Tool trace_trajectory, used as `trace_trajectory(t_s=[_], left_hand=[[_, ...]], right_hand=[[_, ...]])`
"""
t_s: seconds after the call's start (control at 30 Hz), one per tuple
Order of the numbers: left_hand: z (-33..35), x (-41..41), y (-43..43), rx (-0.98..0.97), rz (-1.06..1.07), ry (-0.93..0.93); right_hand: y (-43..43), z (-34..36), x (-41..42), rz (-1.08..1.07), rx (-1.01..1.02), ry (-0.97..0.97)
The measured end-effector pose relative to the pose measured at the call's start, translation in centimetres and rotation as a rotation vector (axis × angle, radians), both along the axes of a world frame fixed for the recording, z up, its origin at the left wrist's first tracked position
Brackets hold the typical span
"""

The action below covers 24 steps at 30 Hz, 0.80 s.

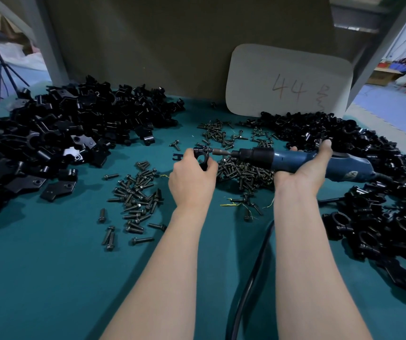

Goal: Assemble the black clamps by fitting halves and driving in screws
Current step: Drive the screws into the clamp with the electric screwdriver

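1. Your left hand (192, 176) is clamped around a black clamp (202, 157), holding it above the teal tabletop (49, 278).
2. Your right hand (302, 171) grips the blue electric screwdriver (295, 160), held level, with its bit against the clamp's right side.
3. Loose screws (241, 171) lie scattered just below and behind the clamp, with more (135, 200) to its lower left.
4. A pile of black clamp halves (62, 133) sits well left of the clamp.
5. Another black pile (369, 192) spreads to the right of the clamp, beyond the screwdriver.
6. A white card (288, 82) marked "44" stands behind the clamp, to the right.
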<state>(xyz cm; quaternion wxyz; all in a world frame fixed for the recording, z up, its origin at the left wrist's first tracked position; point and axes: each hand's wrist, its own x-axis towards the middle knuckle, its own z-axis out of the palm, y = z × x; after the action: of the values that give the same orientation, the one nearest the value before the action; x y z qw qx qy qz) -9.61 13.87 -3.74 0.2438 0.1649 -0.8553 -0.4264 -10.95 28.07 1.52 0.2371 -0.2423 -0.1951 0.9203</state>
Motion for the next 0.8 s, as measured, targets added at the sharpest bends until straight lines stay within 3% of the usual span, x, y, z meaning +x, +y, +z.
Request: trace_trajectory(t_s=[0.8], left_hand=[[0.04,0.14,-0.19,-0.15,-0.04,-0.058]], right_hand=[[0.0,-0.65,-0.33,-0.032,0.084,0.029]])
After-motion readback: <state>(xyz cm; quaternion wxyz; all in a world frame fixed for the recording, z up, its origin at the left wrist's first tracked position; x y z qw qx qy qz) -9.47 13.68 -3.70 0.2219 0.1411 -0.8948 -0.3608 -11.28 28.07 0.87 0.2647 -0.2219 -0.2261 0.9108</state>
